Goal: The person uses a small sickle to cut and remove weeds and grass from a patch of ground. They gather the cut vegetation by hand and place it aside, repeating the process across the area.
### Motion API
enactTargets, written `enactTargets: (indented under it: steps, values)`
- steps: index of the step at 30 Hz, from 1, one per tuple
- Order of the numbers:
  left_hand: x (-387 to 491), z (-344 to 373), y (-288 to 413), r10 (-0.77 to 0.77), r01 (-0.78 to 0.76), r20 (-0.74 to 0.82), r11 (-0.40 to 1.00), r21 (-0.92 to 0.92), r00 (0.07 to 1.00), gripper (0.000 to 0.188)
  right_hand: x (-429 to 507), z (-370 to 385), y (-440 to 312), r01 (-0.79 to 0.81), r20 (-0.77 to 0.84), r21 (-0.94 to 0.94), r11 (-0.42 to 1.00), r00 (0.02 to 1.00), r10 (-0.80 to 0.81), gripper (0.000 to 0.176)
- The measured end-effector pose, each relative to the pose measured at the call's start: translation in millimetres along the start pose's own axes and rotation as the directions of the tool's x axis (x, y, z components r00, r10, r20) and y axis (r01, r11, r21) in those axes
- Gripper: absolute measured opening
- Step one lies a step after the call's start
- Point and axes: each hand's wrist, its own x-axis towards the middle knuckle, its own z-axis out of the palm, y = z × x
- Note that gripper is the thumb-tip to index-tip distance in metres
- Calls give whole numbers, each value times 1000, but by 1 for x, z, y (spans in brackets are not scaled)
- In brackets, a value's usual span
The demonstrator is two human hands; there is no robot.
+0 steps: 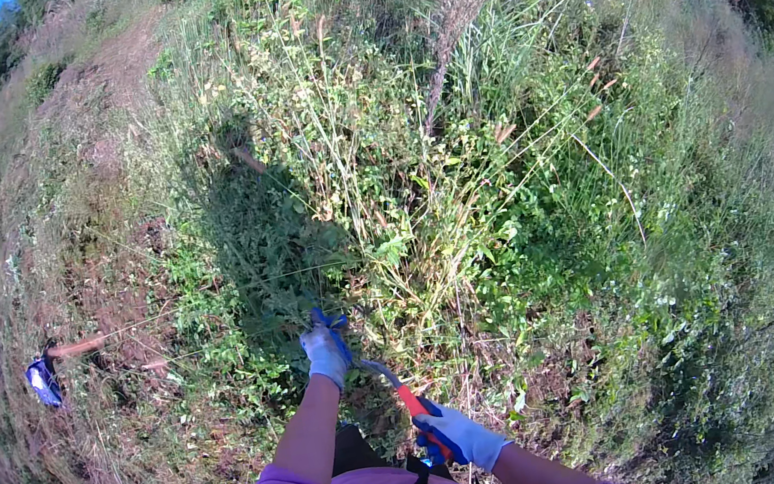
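My right hand (459,432), in a white work glove with a blue coated palm, is closed around the red handle (412,401) of a hand tool that looks like a sickle. Its curved metal neck (379,371) runs up and left towards my other hand; the far end of the blade is lost behind the glove and the weeds. My left hand (326,346), gloved the same way, reaches down into shaded green weeds (268,261) just beyond the tool. Its fingers look partly bent, but whether stems lie between them is unclear.
Tall grass stems (342,150) with seed heads rise ahead. Leafy weeds (531,242) grow thickly on the right. Dry, flattened growth (124,306) covers the left, where a blue and white object (43,381), perhaps a bag, lies. A dry brown bush (449,11) stands farther off.
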Motion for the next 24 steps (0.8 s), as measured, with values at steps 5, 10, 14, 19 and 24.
enactTargets:
  steps: [5,10,14,19,24]
  values:
    - [13,-14,-35,-271,277,58,938,-206,961,19,-128,-53,27,-110,-74,-91,990,992,104,48]
    - [8,-24,-47,-136,145,58,969,-200,989,38,-90,-52,-8,284,-202,184,941,948,-247,46]
    - [-2,-37,-41,-161,181,116,963,-198,980,36,29,-26,-54,421,-349,173,890,872,-345,24]
    - [-1,-57,-34,-236,250,187,967,-52,954,41,148,21,-105,541,-446,43,840,763,-469,57]
    - [24,-64,-50,-178,180,108,983,-18,978,42,229,48,-139,519,-413,8,855,780,-470,59]
